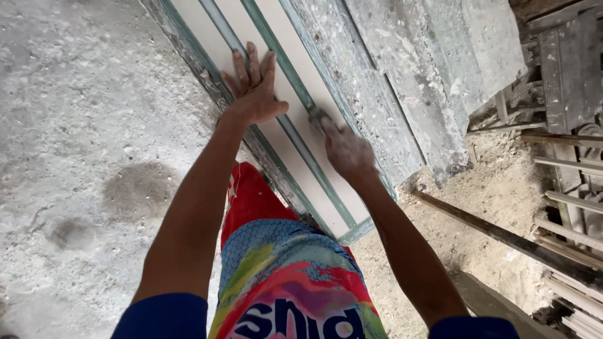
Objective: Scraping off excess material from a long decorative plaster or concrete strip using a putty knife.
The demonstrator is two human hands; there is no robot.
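A long mould [295,125] with green rails and pale plaster strips between them lies diagonally in front of me. My left hand [254,88] presses flat on it, fingers spread, over the left strip. My right hand [344,150], dusted with white plaster, grips a small grey tool [319,118] held against the green rail on the right. What kind of tool it is I cannot tell.
A rough, plaster-crusted board [402,81] lies alongside the mould on the right. Rough concrete floor [81,157] spreads to the left. A dark bar [502,235] lies across rubble at right, beside stacked pale strips [571,207]. My colourful shorts [282,276] fill the bottom.
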